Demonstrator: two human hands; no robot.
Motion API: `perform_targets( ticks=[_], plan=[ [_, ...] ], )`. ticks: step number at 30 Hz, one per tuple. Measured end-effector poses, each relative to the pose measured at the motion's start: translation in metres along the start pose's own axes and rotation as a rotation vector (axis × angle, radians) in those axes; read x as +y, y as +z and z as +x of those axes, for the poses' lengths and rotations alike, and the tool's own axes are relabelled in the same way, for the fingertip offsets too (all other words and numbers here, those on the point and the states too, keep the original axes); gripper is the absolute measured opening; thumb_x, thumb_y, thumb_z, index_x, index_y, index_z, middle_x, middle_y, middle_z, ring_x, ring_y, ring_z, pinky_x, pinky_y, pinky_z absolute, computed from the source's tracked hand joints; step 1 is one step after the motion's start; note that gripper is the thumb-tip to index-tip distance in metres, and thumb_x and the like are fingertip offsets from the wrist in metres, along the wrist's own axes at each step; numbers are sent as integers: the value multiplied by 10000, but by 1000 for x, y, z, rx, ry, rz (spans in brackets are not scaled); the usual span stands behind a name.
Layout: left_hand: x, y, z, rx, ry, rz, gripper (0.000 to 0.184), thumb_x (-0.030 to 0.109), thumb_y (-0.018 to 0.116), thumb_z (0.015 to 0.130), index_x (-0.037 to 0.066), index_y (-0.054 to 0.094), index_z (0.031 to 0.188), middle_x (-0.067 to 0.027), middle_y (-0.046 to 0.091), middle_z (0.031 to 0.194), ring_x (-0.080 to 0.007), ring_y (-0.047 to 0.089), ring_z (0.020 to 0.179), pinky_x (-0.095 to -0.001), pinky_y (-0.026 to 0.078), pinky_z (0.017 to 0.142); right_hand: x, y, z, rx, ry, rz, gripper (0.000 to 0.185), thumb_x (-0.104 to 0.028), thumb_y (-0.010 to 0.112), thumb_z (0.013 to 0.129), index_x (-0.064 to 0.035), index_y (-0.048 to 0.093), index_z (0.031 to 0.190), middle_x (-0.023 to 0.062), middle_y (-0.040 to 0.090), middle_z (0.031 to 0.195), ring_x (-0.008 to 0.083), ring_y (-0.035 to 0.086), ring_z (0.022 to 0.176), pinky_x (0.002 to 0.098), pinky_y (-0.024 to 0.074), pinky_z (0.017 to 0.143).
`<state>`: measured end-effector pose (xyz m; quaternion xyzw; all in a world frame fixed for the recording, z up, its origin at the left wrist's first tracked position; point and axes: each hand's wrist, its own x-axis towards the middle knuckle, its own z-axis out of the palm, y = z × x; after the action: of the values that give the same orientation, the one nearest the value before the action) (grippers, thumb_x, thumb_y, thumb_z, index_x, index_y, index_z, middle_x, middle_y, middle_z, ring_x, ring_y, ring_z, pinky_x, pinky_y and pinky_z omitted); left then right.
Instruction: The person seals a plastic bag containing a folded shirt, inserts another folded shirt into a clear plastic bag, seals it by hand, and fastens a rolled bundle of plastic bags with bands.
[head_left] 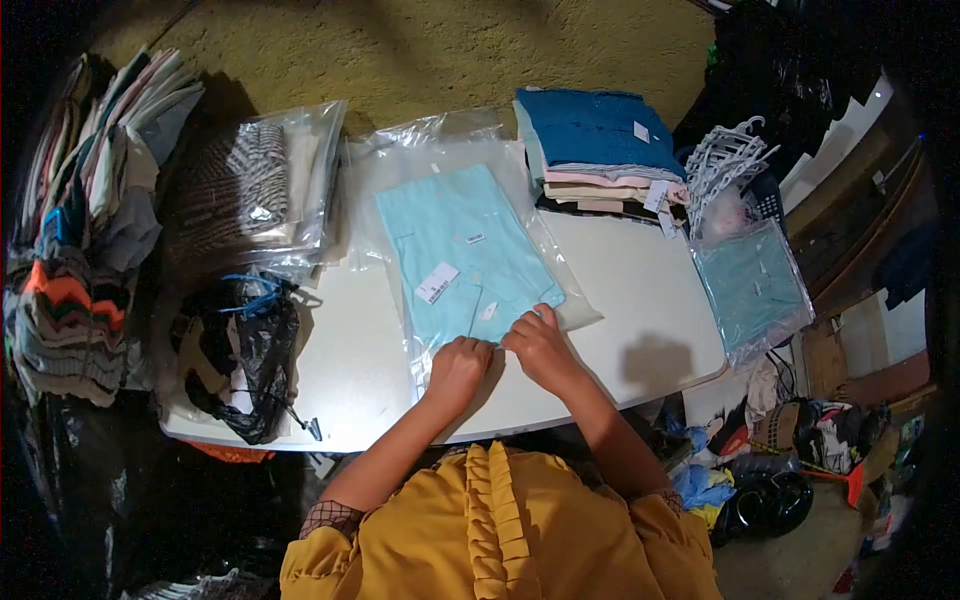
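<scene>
A folded light blue garment [470, 220] lies flat on the white table in front of me, with a white printed tag [437, 283] and smaller labels on it. Clear plastic from a bag [420, 135] spreads past its top and sides; whether the cloth is wholly inside I cannot tell. At the garment's near edge, my left hand [460, 372] has its fingers curled down on the cloth. My right hand [540, 347] grips the near right corner, close beside the left. The fingertips of both hands are partly hidden.
Bagged patterned clothes [265, 175] and a black plastic bag [260, 350] are on the left, beside tall clothing piles [75, 330]. Folded garments [590, 130] are stacked at the back right. White hangers [728, 160] and a bagged teal garment [755, 285] sit at the table's right edge.
</scene>
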<state>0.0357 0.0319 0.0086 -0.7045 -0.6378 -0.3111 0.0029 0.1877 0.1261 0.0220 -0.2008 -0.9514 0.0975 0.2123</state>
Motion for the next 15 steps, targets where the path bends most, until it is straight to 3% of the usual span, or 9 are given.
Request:
perform_targets(
  ticks=[15],
  plan=[
    [4,-1,2,15,-2,-22,59,91,598,726,47,567,701,-107,581,680,-273,570,675,-380,465,587,3,-3,-2,-29,21,44,140,-34,513,770,-79,645,760,51,569,791,211,523,920,454,264,1002]
  ],
)
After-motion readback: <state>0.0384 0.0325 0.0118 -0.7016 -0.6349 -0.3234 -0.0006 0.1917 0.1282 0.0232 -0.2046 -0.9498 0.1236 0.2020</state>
